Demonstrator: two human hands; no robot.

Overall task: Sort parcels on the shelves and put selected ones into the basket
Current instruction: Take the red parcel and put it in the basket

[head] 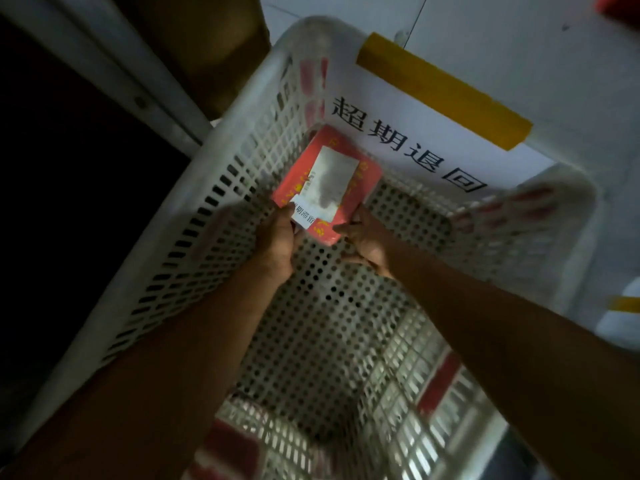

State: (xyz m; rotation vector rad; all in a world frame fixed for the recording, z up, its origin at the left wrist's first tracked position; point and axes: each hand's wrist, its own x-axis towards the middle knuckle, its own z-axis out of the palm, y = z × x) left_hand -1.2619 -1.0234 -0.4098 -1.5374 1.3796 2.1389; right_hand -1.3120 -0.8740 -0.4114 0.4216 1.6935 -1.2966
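A flat red parcel with a white shipping label lies low inside the white perforated plastic basket, near its far corner. Both my arms reach down into the basket. My left hand pinches the parcel's near left edge, next to a small white sticker. My right hand grips the parcel's near right corner. I cannot tell whether the parcel touches the basket floor.
A white paper sign with black characters hangs on the basket's far wall, fixed by yellow tape. A metal shelf frame and a brown carton stand to the left. Pale floor tiles lie beyond.
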